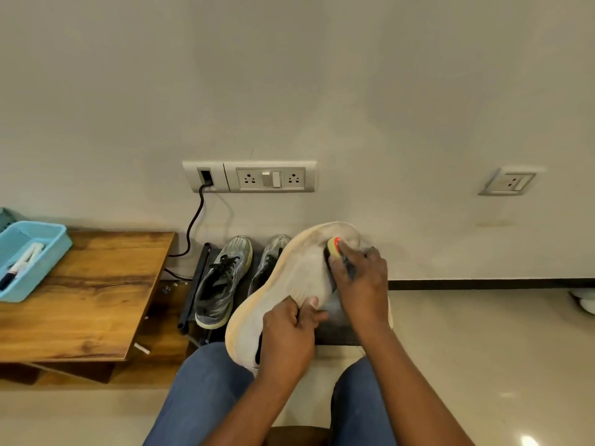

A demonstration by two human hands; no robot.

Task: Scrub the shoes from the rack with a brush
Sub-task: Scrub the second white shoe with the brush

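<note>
A white sneaker (pixel 289 275) with a yellowed sole edge lies tilted over my lap, toe pointing up toward the wall. My left hand (pixel 288 333) grips its collar near the heel. My right hand (pixel 360 281) holds a small brush (pixel 333 247) with a yellow and red end, pressed against the shoe's upper near the toe. Two grey sneakers with black laces (pixel 222 281) sit side by side on the low dark rack (pixel 193 284) behind the white shoe; the right one (pixel 269 262) is partly hidden by it.
A wooden table (pixel 83 297) stands at the left with a light blue basket (pixel 29 255) holding markers. A black cable (pixel 193 220) runs from the wall socket panel (pixel 249 177) down behind the rack. Beige tiled floor spreads to the right.
</note>
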